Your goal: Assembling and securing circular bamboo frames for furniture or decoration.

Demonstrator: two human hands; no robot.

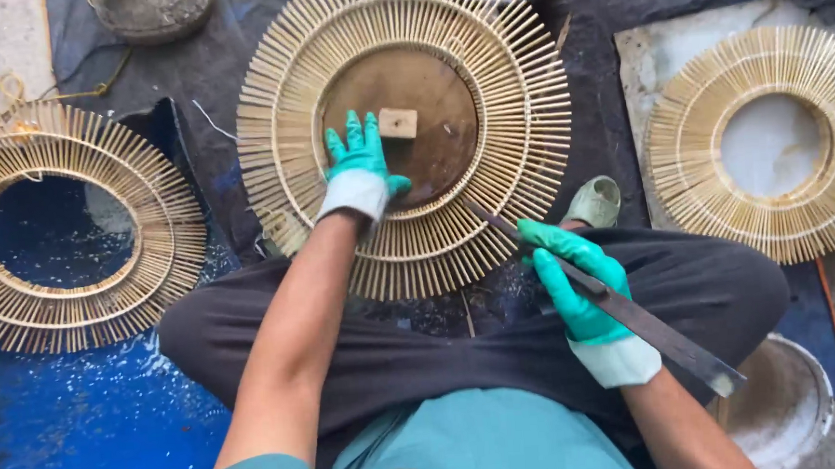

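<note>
On the ground at twelve o'clock: sunburst bamboo frame (490, 162), lying flat before the seated person's knees.
Left hand (360, 166): gloved, open, palm pressed on the brown centre disc (441, 141), seemingly to steady the frame; small wooden block (398, 123) just beside its fingers.
Right hand (575, 283): gloved, closed around a long flat blade (635, 320), tip reaching the frame's rim at five o'clock.
Nine and three o'clock: two more sunburst frames (69, 227) (769, 145), centres hollow, set aside.

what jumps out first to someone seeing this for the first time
Three sunburst frames of pale sticks fill the ground: the middle frame under the hands, a left frame on the blue sheet, and a right frame on a pale slab. The gloved left hand presses the middle frame's brown disc, while the gloved right hand grips a long flat blade.
</note>
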